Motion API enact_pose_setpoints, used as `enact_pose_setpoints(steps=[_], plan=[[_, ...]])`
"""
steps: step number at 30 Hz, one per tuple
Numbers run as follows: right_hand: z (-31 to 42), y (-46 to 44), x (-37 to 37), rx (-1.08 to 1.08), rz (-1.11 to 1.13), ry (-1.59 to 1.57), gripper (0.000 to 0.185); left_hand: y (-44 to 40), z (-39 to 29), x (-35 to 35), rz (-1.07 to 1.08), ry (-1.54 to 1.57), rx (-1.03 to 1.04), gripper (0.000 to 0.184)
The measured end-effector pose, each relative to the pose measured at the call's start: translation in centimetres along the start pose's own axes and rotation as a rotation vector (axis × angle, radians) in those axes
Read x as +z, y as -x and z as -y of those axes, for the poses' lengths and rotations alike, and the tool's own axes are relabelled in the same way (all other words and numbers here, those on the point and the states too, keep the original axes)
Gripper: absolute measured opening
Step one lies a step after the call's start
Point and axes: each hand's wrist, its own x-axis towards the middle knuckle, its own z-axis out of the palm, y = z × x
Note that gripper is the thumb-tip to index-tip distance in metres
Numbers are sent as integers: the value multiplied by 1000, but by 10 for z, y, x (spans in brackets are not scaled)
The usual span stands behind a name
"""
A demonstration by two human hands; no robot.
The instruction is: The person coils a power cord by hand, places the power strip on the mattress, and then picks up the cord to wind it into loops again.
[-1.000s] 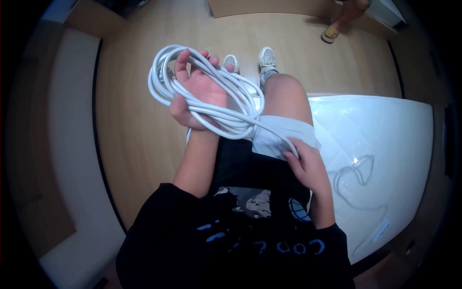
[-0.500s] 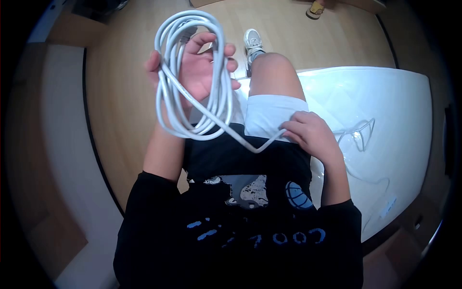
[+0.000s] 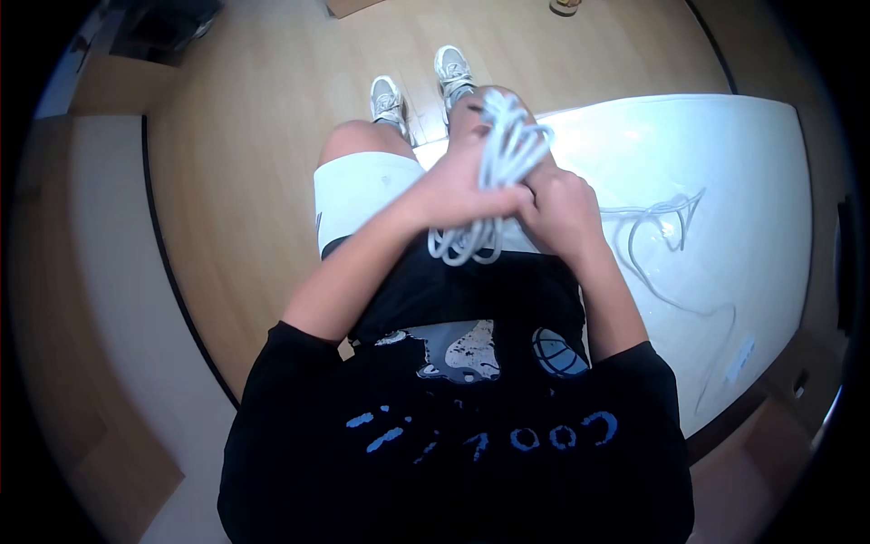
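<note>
A looped bundle of white cable [image 3: 515, 156] is held in front of my lap, its loops pressed together and slightly blurred. My left hand [image 3: 460, 186] is closed around the middle of the bundle, with loops showing above and below it. Close against it, my right hand [image 3: 564, 210] has its fingers curled in on the cable beside the bundle; the exact grip is partly hidden. From my right hand the loose length of cable [image 3: 639, 245] runs out over the white surface in bends.
I sit on a glossy white surface [image 3: 761, 154] that extends to my right. A small light-blue label or tag [image 3: 740, 359] lies near its edge. Wooden flooring [image 3: 263, 109] spreads ahead and left. A dark object [image 3: 159, 32] stands at the far left.
My left hand has come down and right, closing on the cable loops that hung open around it. My right hand has moved slightly toward it. The bundle is now narrower.
</note>
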Motion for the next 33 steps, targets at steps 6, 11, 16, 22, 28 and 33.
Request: enact_pose_setpoints(steps=[6,11,16,22,28,33], plan=[[-49,21,24,-115,-181,-422,55,-3,-4,50,-170,-851,210,68],[-116,22,41,-121,-207,-204,43,7,8,58,-147,-927,405,71],[-139,13,46,-211,-204,-170,18,14,11,77,-102,-1041,380,75],[-121,29,26,-133,-303,-152,23,13,16,78,-142,-1043,311,73],[-126,37,38,-43,-167,-354,22,7,16,80,-57,-1144,324,73],[-131,39,51,-47,-157,-579,22,3,15,75,-34,-1080,329,74]])
